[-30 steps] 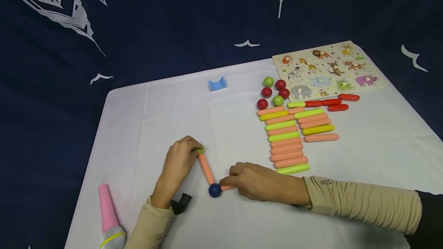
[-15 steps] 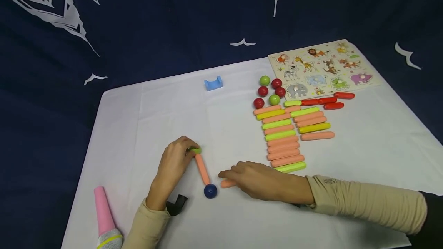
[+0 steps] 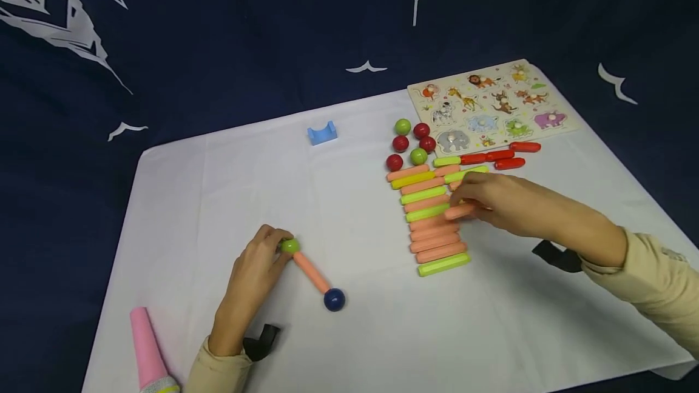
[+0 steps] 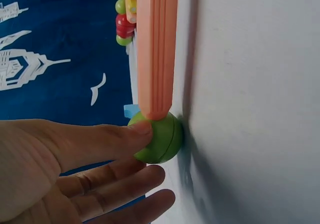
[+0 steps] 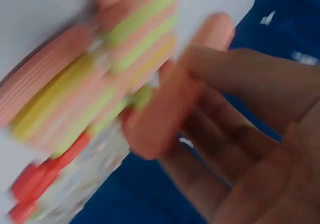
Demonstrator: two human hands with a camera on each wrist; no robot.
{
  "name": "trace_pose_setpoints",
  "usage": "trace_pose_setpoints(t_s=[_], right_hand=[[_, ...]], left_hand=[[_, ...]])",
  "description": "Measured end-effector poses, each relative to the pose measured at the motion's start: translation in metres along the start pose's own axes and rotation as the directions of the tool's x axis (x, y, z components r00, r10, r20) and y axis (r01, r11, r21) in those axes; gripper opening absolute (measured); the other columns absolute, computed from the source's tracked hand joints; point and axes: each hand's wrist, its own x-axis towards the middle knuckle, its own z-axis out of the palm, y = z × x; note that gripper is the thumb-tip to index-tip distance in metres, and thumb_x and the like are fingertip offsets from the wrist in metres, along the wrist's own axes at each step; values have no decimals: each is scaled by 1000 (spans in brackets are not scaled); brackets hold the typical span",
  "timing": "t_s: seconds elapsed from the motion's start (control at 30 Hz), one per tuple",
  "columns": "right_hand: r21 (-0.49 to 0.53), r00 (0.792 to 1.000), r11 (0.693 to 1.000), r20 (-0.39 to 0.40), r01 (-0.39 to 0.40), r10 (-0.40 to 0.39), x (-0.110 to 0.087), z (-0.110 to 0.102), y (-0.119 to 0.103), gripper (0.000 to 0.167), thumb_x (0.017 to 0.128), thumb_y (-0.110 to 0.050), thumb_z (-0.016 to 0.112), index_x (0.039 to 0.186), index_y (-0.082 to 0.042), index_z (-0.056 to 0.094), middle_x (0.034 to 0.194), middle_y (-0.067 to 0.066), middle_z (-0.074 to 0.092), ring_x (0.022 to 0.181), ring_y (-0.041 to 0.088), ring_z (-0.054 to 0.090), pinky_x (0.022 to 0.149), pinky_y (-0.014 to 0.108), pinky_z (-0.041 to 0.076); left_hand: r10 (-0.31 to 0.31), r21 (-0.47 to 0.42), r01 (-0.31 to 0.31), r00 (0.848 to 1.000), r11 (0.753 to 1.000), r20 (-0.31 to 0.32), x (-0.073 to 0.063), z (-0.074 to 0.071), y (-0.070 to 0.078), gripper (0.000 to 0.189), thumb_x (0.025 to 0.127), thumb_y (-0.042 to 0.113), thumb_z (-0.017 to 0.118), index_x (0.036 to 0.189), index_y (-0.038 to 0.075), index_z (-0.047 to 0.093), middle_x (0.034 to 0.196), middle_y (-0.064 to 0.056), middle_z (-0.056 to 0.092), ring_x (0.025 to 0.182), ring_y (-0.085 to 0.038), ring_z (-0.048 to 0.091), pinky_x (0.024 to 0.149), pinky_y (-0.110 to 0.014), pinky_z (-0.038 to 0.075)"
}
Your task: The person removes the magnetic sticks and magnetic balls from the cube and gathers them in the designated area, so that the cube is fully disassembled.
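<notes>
My left hand (image 3: 253, 275) pinches a green ball (image 4: 162, 140) between thumb and fingers. From that ball runs a peach stick (image 3: 312, 272), with a dark blue ball (image 3: 334, 299) at its other end. Over the rows of sticks, my right hand (image 3: 497, 202) holds a loose peach stick (image 5: 175, 98) between thumb and fingers. Beneath and beside it lie peach, yellow and lime sticks, among them a lime stick (image 3: 444, 264) at the near end of the row. The right wrist view is blurred.
Several red and green balls (image 3: 400, 143) lie at the back, beside an animal puzzle board (image 3: 491, 108). Red sticks (image 3: 509, 164) rest along its front edge. A blue cradle-shaped piece (image 3: 322, 133) stands at the back, and a pink toy microphone (image 3: 146, 347) lies at the near left.
My right hand has carried its peach stick away from the blue ball, over to the rows at the right. My left hand still grips the green ball, and the joined stick has swung somewhat.
</notes>
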Motion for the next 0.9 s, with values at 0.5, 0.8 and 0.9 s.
trace_pose_setpoints(t_s=[0.5, 0.8, 0.9], right_hand=[[-135, 968, 964, 67, -231, 241, -5, 41, 43, 31, 77, -6, 82, 106, -2, 71, 95, 9, 68, 75, 21, 57, 58, 39, 53], [-133, 990, 981, -10, -138, 138, -2, 36, 11, 30, 77, -17, 85, 100, -7, 70, 87, 1, 62, 68, 15, 54, 56, 34, 53], [-52, 998, 997, -37, -48, 46, 4, 40, -18, 27, 79, -20, 84, 101, -12, 70, 90, -3, 64, 71, 10, 55, 60, 30, 55]], left_hand=[[0, -71, 0, 1000, 997, 0, -21, 6, -15, 41, 81, -7, 76, 118, 3, 62, 115, -13, 67, 98, -28, 66, 77, -41, 57], [11, -89, -10, 1000, 996, 6, -34, 3, -14, 42, 79, -6, 78, 119, 3, 67, 113, -5, 64, 105, -19, 62, 85, -36, 55], [-17, -86, 19, 1000, 996, 14, -42, 0, -10, 39, 77, -4, 80, 114, 2, 68, 106, -4, 64, 98, -16, 62, 83, -34, 55]])
